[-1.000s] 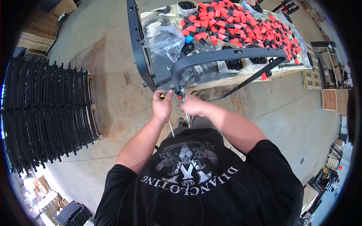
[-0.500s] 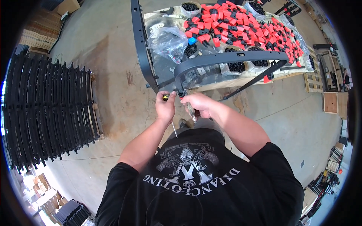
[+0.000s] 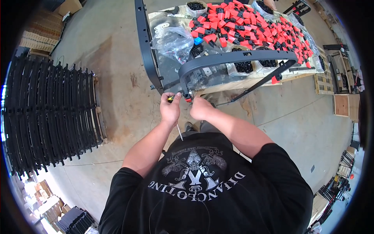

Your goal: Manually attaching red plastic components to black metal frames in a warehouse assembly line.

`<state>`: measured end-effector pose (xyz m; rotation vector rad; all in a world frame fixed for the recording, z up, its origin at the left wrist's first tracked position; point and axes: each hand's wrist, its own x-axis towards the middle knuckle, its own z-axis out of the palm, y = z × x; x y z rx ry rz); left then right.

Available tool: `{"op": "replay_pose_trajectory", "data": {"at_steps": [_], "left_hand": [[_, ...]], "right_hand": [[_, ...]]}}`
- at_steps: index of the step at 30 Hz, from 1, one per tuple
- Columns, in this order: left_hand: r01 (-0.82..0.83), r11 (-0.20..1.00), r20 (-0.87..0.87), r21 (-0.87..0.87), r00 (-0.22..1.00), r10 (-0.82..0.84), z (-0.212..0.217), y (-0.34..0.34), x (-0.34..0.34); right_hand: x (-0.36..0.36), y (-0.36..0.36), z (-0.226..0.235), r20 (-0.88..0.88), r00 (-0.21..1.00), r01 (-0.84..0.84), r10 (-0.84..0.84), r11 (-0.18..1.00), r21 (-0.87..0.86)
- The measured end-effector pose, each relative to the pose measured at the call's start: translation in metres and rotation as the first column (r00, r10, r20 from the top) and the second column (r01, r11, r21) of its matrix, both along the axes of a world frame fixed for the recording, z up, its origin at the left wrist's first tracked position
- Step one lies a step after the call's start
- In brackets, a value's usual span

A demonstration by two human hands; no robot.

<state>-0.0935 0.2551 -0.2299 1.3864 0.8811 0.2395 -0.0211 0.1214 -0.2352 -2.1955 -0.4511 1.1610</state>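
My left hand (image 3: 170, 109) is closed around a screwdriver (image 3: 170, 99) with a yellow and black handle. Its thin shaft slants down toward my shirt. The fingertips meet the lower end of a curved dark grey metal frame (image 3: 230, 58). At that end sits a small red and black piece (image 3: 188, 100). Just right of it, my right hand (image 3: 201, 108) is curled into a fist with its back toward me. A bit of silvery metal (image 3: 191, 94) shows between that fist and the frame end; whatever the fist grips is mostly hidden.
Ahead, a workbench (image 3: 171, 74) carries a heap of red and black parts (image 3: 249, 25), tubs of black pieces (image 3: 244, 67) and a clear plastic bag (image 3: 173, 43). Another curved frame (image 3: 146, 50) stands at its left. Stacked black bars (image 3: 50, 113) fill the left. Another person's hand (image 3: 269, 4) reaches in at the far edge.
My right hand has turned over and closed up; the silvery tool that hung below it is now hidden. The red piece shows more clearly. Another person's hand has appeared at the bench's far edge.
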Motion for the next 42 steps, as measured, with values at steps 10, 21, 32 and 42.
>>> {"op": "replay_pose_trajectory", "data": {"at_steps": [10, 21, 32, 42], "left_hand": [[-0.035, 0.999, -0.055, -0.023, 0.998, 0.034, 0.004, 0.005, 0.005], [-0.065, 0.996, 0.010, -0.060, 0.998, 0.066, -0.005, 0.005, 0.000], [-0.072, 0.997, -0.028, 0.026, 0.997, 0.073, -0.005, 0.003, -0.002], [-0.030, 0.999, -0.017, 0.022, 0.999, 0.031, -0.001, 0.000, 0.004]], "right_hand": [[-0.004, 0.004, 0.026, -0.002, 0.994, 0.109, -0.109, 0.994, -0.022], [-0.004, 0.006, 0.039, -0.194, 0.976, 0.108, -0.101, 0.994, 0.025], [-0.009, 0.005, 0.050, 0.095, 0.995, 0.026, -0.024, 0.999, -0.019], [-0.008, -0.002, 0.037, 0.073, 0.995, -0.063, 0.073, 0.991, -0.121]]}}
